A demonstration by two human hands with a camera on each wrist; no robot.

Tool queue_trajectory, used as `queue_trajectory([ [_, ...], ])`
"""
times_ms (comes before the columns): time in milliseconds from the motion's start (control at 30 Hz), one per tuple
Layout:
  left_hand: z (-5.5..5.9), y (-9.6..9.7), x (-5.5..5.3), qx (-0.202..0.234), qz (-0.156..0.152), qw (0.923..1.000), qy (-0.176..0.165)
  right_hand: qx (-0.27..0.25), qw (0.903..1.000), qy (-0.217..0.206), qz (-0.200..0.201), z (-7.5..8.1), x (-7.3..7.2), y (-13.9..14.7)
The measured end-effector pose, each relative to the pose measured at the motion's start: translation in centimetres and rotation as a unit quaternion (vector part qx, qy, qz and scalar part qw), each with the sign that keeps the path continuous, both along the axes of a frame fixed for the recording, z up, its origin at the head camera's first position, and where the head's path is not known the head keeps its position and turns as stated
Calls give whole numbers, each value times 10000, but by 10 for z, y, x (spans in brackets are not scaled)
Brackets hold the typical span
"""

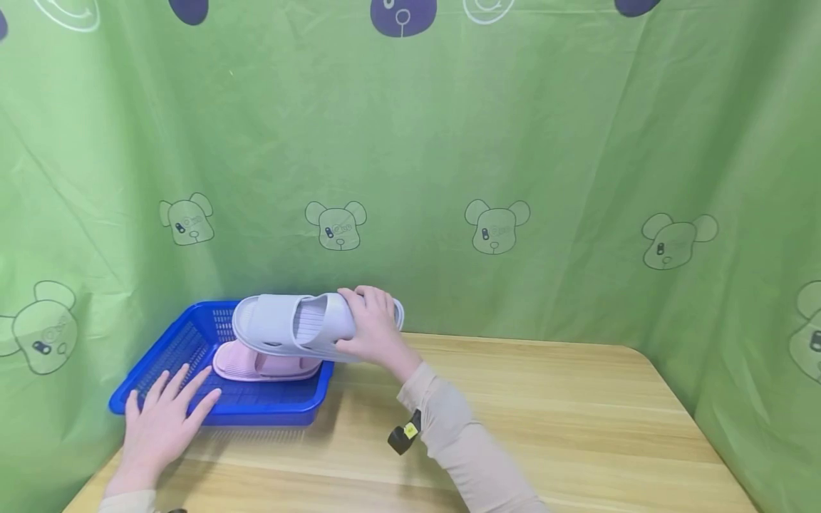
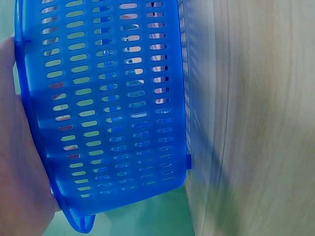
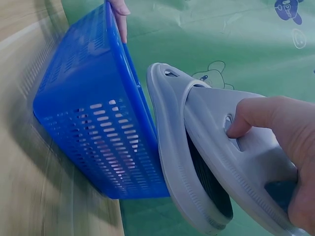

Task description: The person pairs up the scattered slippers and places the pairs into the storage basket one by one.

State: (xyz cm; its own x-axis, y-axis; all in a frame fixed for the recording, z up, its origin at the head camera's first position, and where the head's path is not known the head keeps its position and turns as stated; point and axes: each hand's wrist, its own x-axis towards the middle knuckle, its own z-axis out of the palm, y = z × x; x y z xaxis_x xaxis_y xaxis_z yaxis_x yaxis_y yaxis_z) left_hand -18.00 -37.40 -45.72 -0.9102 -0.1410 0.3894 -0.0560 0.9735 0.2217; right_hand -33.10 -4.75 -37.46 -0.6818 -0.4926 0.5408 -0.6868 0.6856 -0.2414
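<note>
My right hand (image 1: 374,328) grips a pair of pale grey slippers (image 1: 279,320) that overlap each other, above the right side of a blue plastic basket (image 1: 269,413). In the right wrist view, a finger reaches into a hole in the upper grey slipper (image 3: 211,115), and the lower slipper (image 3: 172,142) hangs beside the basket rim. A pink slipper (image 1: 234,362) lies inside the basket, partly hidden under the grey pair. My left hand (image 1: 160,424) rests at the near left rim, its fingers spread over the basket. In the left wrist view, the hand lies along the rim (image 2: 37,128).
The basket stands at the left of a wooden table (image 1: 545,413), close to the green curtain (image 1: 417,142) printed with bear heads. The curtain runs along the back and both sides. A black strap piece (image 1: 404,433) hangs from the right sleeve.
</note>
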Motion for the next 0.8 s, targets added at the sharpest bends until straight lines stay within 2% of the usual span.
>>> queue_trajectory([
  [600,-3,-1,-1,9,12,10000,8,278,9987,64,-411,3,8,-37],
  [800,-1,0,-1,8,18,10000,0,246,9989,-2,-395,5,9,-43],
])
